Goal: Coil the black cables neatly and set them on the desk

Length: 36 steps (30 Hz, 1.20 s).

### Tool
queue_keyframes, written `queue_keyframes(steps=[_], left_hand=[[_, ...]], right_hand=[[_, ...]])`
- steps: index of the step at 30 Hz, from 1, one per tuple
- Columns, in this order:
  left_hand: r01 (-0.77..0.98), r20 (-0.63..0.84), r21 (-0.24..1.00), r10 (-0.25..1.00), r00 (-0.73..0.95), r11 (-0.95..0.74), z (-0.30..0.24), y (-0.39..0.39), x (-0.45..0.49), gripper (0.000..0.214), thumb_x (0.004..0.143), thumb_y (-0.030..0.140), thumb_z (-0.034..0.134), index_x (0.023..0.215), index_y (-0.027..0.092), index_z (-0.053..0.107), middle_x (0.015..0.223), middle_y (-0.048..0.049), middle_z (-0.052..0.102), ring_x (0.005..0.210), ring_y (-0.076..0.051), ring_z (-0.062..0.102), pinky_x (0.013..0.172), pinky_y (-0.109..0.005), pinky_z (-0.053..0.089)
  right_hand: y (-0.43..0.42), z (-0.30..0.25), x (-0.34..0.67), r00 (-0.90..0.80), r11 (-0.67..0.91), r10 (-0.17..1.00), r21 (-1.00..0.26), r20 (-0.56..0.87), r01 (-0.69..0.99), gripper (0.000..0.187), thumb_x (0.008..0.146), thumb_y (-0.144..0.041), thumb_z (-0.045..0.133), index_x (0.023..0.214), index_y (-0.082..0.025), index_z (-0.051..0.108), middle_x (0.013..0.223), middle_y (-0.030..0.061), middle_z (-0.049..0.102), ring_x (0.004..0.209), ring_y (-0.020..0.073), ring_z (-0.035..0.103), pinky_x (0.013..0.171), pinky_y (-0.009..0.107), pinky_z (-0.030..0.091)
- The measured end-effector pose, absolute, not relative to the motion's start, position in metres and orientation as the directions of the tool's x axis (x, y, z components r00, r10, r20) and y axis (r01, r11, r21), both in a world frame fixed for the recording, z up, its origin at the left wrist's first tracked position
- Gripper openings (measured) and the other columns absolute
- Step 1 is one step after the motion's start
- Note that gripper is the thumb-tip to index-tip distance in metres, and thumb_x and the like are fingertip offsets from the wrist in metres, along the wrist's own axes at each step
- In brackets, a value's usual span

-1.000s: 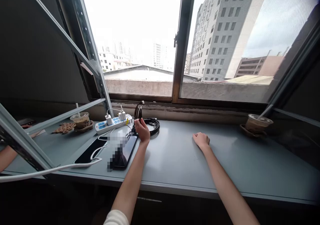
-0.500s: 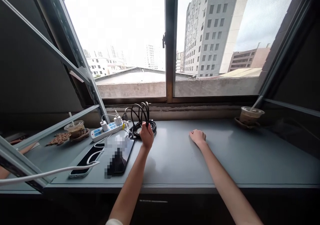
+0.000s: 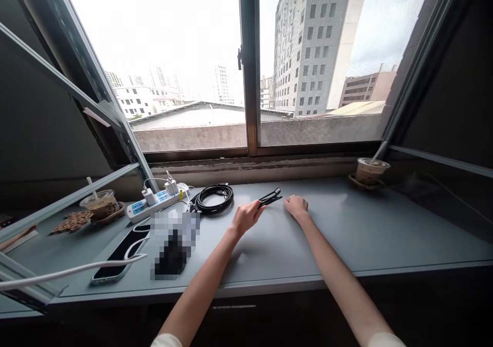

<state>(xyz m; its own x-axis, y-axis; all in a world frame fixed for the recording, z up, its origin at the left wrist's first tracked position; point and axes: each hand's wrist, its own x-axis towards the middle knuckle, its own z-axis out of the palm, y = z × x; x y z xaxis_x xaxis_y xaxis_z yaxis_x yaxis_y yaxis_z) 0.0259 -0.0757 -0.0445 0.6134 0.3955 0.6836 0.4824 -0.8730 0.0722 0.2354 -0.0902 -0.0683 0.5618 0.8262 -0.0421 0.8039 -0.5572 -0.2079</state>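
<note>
My left hand point(image 3: 246, 217) is closed around a folded black cable point(image 3: 269, 200), held just above the desk. One end of that cable, with a connector on it, points right. Close to its tip, my right hand point(image 3: 296, 206) rests on the desk with its fingers curled in and nothing visible in it. Behind my left hand, a second coiled black cable point(image 3: 212, 199) lies flat on the desk.
On the left are a white power strip point(image 3: 154, 207) with chargers, a phone point(image 3: 119, 257) under a white cable, and a blurred-out dark device point(image 3: 171, 254). Drink cups stand at the left point(image 3: 100, 203) and back right point(image 3: 372, 170). A metal frame post point(image 3: 96, 70) rises at left.
My left hand has carried the black cable right and lowered it, turning it from upright loops to nearly flat. My right hand remains on the desk, curled. The view has shifted slightly.
</note>
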Motion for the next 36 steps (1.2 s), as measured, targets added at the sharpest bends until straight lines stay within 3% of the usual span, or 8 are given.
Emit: queue_keyframes(steps=[5,10,19,29,36], left_hand=[[0.412,0.62,0.03,0.34,0.707,-0.91,-0.045,-0.088,0.035,0.038,0.085,0.043,0.038,0.061,0.02,0.055,0.054,-0.0013,0.059,0.047,-0.011,0.052,0.046,-0.023,0.03],[0.423,0.572,0.043,0.37,0.733,-0.905,-0.051,-0.092,0.039,0.043,0.078,0.05,0.043,0.048,0.019,0.05,0.041,0.0002,0.05,0.039,-0.01,0.043,0.042,-0.024,0.024],[0.483,0.5,0.073,0.451,0.739,-0.873,-0.06,-0.092,0.042,0.031,0.069,0.043,0.048,0.054,0.018,0.059,0.046,-0.0015,0.056,0.043,-0.012,0.048,0.044,-0.024,0.026],[0.501,0.41,0.069,0.482,0.774,-0.863,-0.06,-0.092,0.044,0.034,0.072,0.041,0.047,0.053,0.017,0.062,0.044,-0.0035,0.055,0.043,-0.013,0.047,0.043,-0.026,0.023],[0.486,0.346,0.067,0.477,0.808,-0.871,-0.059,-0.087,0.043,0.055,0.072,0.065,0.042,0.052,0.016,0.06,0.043,-0.0033,0.053,0.045,-0.014,0.049,0.045,-0.025,0.023]], right_hand=[[-0.092,-0.068,0.236,0.548,-0.544,0.835,-0.207,-0.045,0.813,0.027,0.087,-0.034,0.047,0.105,-0.014,0.055,0.104,0.0071,0.057,0.09,0.0155,0.056,0.078,0.036,0.048],[-0.093,-0.069,0.237,0.552,-0.553,0.832,-0.174,-0.055,0.815,0.027,0.088,-0.034,0.047,0.104,-0.015,0.055,0.104,0.007,0.057,0.089,0.0153,0.056,0.078,0.035,0.048],[-0.095,-0.067,0.236,0.554,-0.559,0.829,-0.143,-0.075,0.817,0.027,0.088,-0.035,0.046,0.103,-0.015,0.056,0.102,0.0065,0.058,0.087,0.0145,0.057,0.077,0.034,0.048],[-0.096,-0.066,0.235,0.561,-0.566,0.825,-0.116,-0.07,0.817,0.027,0.088,-0.035,0.046,0.102,-0.014,0.056,0.101,0.0065,0.058,0.088,0.0149,0.057,0.078,0.035,0.048],[-0.096,-0.068,0.236,0.559,-0.562,0.827,-0.113,-0.065,0.819,0.027,0.088,-0.036,0.046,0.101,-0.014,0.056,0.101,0.0064,0.058,0.088,0.0148,0.057,0.078,0.035,0.048]])
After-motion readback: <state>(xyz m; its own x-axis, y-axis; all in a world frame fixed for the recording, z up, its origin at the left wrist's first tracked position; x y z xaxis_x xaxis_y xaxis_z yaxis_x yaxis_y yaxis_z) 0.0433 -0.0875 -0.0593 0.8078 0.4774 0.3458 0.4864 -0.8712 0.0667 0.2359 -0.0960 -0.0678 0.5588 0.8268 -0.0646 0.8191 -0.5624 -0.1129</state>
